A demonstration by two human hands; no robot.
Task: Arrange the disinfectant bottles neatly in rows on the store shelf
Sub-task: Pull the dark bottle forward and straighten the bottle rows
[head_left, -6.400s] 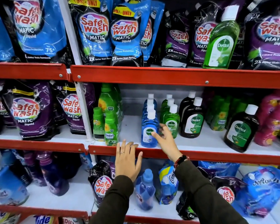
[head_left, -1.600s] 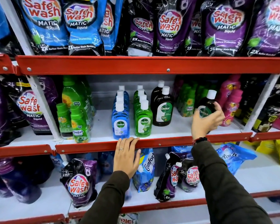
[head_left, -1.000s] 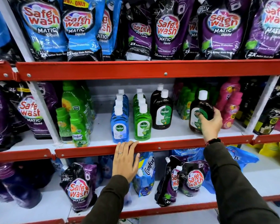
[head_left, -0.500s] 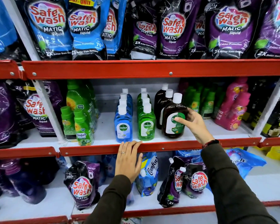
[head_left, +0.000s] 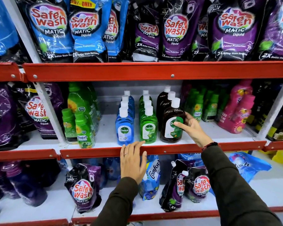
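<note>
On the middle shelf stand three rows of Dettol disinfectant bottles with white caps: a blue row, a green row and a dark brown row. The front brown bottle stands upright at the head of its row, close to the red shelf lip. My right hand grips its right side, thumb across the label. My left hand rests flat on the red lip below the blue and green rows, fingers apart, holding nothing.
Green Comfort bottles stand left and right of the Dettol rows, and pink bottles stand further right. Safe Wash pouches fill the upper shelf. More pouches lie on the lower shelf. A white upright divides the bays.
My right hand carried the brown bottle from the right part of the shelf leftward and set it at the front of the brown row. The left hand stayed on the lip.
</note>
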